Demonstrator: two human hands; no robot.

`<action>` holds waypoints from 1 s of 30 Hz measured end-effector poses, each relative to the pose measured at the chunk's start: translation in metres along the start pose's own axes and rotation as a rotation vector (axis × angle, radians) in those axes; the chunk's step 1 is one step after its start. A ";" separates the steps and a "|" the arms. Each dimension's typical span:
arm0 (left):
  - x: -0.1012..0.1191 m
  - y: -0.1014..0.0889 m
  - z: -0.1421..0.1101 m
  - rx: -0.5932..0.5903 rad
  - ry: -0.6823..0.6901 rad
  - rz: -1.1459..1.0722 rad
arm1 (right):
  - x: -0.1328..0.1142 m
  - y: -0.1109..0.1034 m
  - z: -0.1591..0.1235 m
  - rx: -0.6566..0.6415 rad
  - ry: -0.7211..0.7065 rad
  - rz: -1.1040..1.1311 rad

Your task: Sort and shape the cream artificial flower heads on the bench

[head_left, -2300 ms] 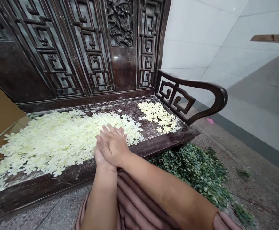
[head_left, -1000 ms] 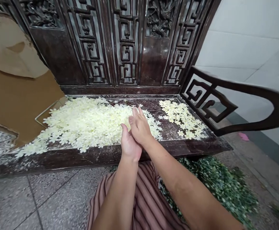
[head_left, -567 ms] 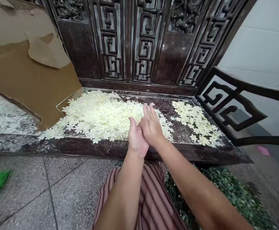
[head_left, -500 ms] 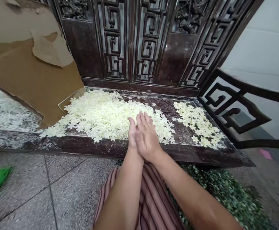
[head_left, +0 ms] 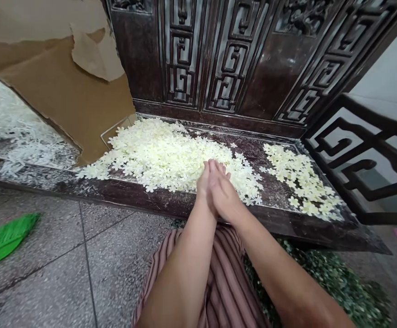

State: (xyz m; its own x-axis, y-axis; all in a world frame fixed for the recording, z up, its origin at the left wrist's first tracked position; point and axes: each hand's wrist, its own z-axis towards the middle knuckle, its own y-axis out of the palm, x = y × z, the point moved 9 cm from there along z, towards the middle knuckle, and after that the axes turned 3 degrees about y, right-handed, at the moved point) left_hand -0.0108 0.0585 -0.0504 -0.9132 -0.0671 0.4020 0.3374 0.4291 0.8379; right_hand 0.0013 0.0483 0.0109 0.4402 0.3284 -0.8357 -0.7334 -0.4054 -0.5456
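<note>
My left hand (head_left: 203, 184) and my right hand (head_left: 225, 193) are pressed together, palm against palm, above the front edge of a dark wooden bench. Their fingers are stretched out and point away from me. Nothing shows in either hand, though the space between the palms is hidden. Just beyond the fingertips lies a broad heap of small white-yellow flowers (head_left: 164, 155) with separate petals. A smaller, flatter patch of the same flowers (head_left: 301, 180) is spread on the right of the bench (head_left: 270, 200).
A torn cardboard sheet (head_left: 92, 105) leans at the left, beside a pile of white strands (head_left: 17, 127). Carved dark panels (head_left: 232, 77) form the back, with an openwork armrest (head_left: 365, 150) at right. Green foliage (head_left: 335, 282) lies below; a green-and-red item (head_left: 10, 239) is on the floor.
The view has turned a little, shifting the bench and panels to the right in the picture. My hands stay pressed together, the right one now covering more of the left.
</note>
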 end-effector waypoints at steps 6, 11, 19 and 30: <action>0.004 0.011 -0.017 0.046 0.076 0.038 | 0.035 -0.023 0.023 0.207 0.271 0.136; 0.020 0.009 -0.019 -0.019 0.083 0.055 | 0.004 -0.006 -0.009 0.163 -0.070 0.038; 0.007 0.022 -0.021 -0.146 0.058 0.092 | 0.020 -0.021 0.009 0.173 0.123 -0.058; -0.016 0.028 -0.019 -0.091 -0.037 -0.035 | 0.048 -0.047 0.025 0.296 0.163 -0.050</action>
State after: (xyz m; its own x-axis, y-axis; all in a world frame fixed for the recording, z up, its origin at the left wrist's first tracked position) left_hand 0.0174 0.0548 -0.0267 -0.9320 -0.0470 0.3593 0.3228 0.3434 0.8820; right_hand 0.0436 0.1046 -0.0021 0.5390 0.1916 -0.8202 -0.8168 -0.1191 -0.5645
